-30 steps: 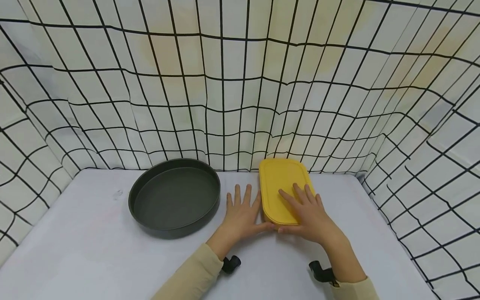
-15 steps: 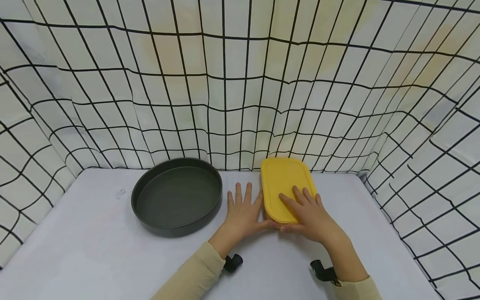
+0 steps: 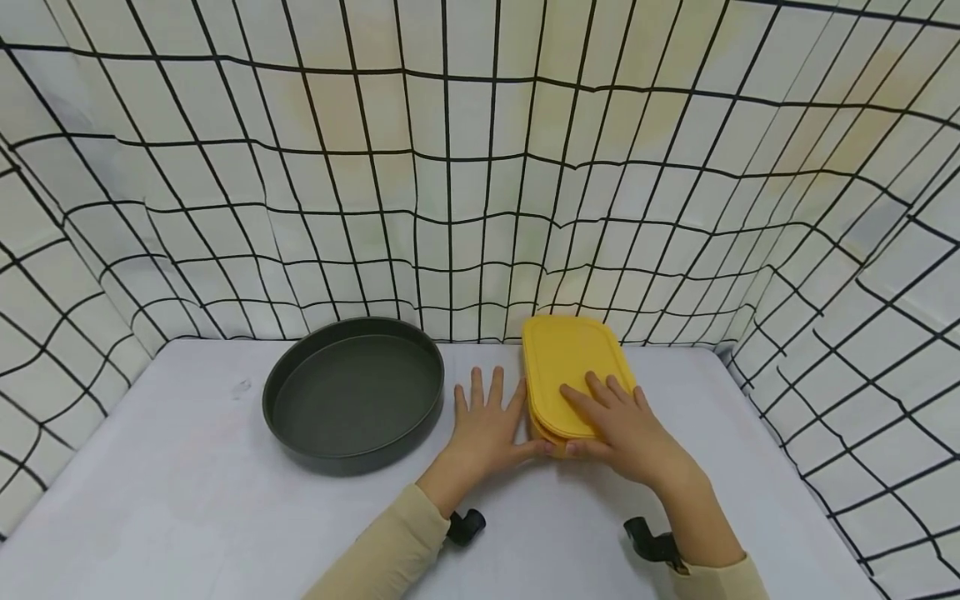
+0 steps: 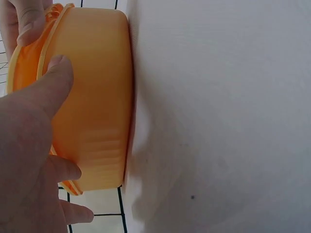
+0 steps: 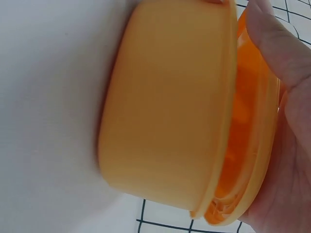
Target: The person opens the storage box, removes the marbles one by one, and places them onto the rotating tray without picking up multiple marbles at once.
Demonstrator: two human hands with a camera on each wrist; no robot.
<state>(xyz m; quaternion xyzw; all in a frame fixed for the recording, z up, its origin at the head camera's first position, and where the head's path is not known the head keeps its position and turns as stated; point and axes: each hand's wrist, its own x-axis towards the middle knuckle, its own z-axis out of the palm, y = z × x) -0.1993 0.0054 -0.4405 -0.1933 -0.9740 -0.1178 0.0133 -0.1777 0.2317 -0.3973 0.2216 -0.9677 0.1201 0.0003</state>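
A yellow rectangular food container [image 4: 99, 97] stands upright on the table, under a matching lid [image 3: 566, 358]. At the near end the lid is lifted off the rim, and the right wrist view shows a gap between the two. My right hand [image 3: 626, 437] pinches the lid, fingers spread over its top and thumb at its near edge. On the container's left, my left hand [image 3: 480, 437] has its fingers straight and spread. Its thumb [image 4: 58, 77] presses the container's near wall just below the rim, and one fingertip touches the side. The container's inside is mostly hidden.
A dark round pan [image 3: 352, 400] sits left of my left hand. Black-gridded white cloth walls [image 3: 465, 192] rise behind the white table [image 3: 187, 500] and at both sides. Both wrists carry a small black camera mount.
The lid's near end has risen off the container, with my right thumb moving slightly up and right along with it. My left hand stays in place at the container's side.
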